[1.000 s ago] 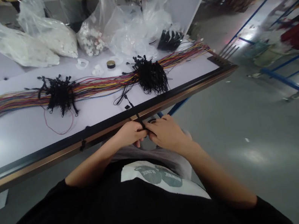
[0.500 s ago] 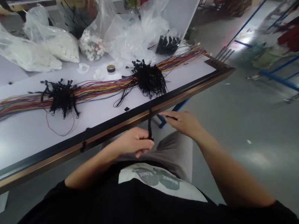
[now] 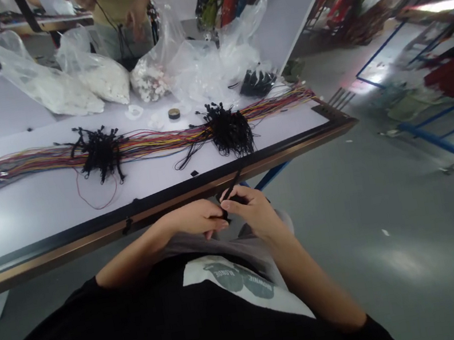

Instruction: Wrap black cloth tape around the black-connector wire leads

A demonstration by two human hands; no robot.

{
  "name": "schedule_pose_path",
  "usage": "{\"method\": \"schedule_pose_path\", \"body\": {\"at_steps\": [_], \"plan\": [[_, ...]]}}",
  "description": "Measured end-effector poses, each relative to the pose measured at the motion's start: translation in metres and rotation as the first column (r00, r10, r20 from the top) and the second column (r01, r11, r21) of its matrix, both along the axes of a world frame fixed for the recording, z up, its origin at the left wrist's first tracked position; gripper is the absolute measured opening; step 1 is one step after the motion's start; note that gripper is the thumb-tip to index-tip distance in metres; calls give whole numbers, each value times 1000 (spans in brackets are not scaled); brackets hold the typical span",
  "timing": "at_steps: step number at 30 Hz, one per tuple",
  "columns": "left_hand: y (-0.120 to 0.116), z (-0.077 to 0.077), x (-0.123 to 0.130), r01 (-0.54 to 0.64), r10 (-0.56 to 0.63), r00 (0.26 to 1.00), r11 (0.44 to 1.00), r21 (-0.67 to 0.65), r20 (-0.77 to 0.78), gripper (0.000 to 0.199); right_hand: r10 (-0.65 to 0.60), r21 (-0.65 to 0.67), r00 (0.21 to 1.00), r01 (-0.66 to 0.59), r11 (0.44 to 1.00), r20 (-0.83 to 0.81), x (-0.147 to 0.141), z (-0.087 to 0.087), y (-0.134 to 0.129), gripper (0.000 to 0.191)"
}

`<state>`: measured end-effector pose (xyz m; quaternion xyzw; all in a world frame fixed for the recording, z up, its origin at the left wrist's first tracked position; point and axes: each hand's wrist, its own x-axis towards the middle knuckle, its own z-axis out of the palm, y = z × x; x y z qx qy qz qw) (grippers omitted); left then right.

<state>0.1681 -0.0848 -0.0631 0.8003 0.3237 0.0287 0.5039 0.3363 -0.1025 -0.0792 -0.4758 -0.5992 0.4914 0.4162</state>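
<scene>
My left hand is closed in front of the bench edge, gripping the lower end of a narrow black strip. Whether the strip is cable or tape I cannot make out. It rises from the hands towards the bench's front edge. Right beside the left hand, my right hand pinches the strip between thumb and fingers. Something dark, too small to name, shows within the right hand's fingers. Above on the bench lies a tangle of black leads with small connectors, with a second black tangle to its left.
Long coloured wires run along the white bench. A tape roll and plastic bags of small parts stand behind them. A co-worker's hand shows beyond the panel. Blue-framed racks stand at right.
My right hand has moved left and closed on the black strip beside my left hand. The strip now leans more to the right. My left hand keeps its grip.
</scene>
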Motion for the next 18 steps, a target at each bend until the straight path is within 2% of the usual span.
{"method": "schedule_pose_path", "body": {"at_steps": [2,4,6,10,12,13,15,17,18], "plan": [[-5,-1,1,-128,139,990,963,235,-30,23,-114,37,993,114,993,-5,-5,0,0,16],[-11,-3,3,-215,257,965,883,417,-47,21,-200,78,979,198,977,28,-12,1,1,17],[-15,-6,3,-251,326,943,830,498,-68,21,-240,112,968,231,966,77,-19,2,1,19],[-12,0,-17,-321,462,872,788,526,-159,26,-195,120,976,184,976,92,-25,5,5,15],[-2,9,-43,-435,622,759,705,560,-193,28,-185,114,979,175,978,80,-21,4,7,16],[5,15,-60,-510,716,667,640,575,-206,28,-197,109,977,189,976,76,-18,3,8,17],[19,27,-99,-623,873,420,477,620,-248,30,-238,90,969,231,969,72,-9,-2,9,17],[32,37,-134,-635,906,318,423,646,-281,36,-266,66,961,261,963,72,1,-9,9,18],[36,41,-148,-632,926,236,377,677,-296,40,-271,51,960,268,962,71,5,-13,9,18]]}}
